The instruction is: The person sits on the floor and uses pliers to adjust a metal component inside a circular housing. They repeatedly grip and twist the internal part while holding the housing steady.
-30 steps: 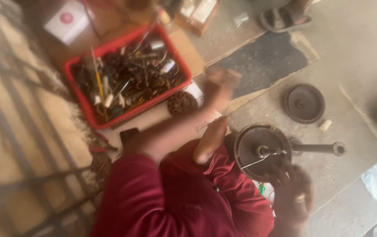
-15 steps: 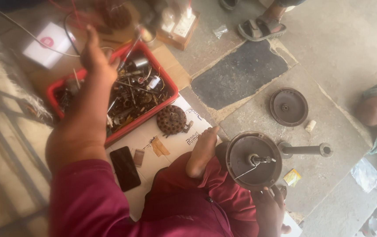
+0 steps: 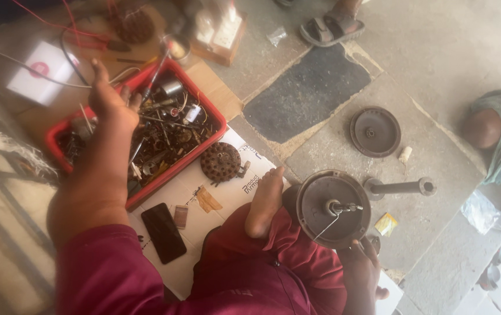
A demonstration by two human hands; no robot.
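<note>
Two hands are in view. Left of the round motor housing [image 3: 333, 209], the left hand [image 3: 110, 105] now hangs over the red tray [image 3: 218, 125] of loose tools and parts, fingers spread and holding nothing; half a second ago it was raised higher over the same tray, which suggests a reach into the parts. Beside the tray lie a toothed rotor [image 3: 220, 161] and a black phone [image 3: 163, 232]. The right hand [image 3: 362, 274] touches the housing's lower rim, fingers loosely curled.
</note>
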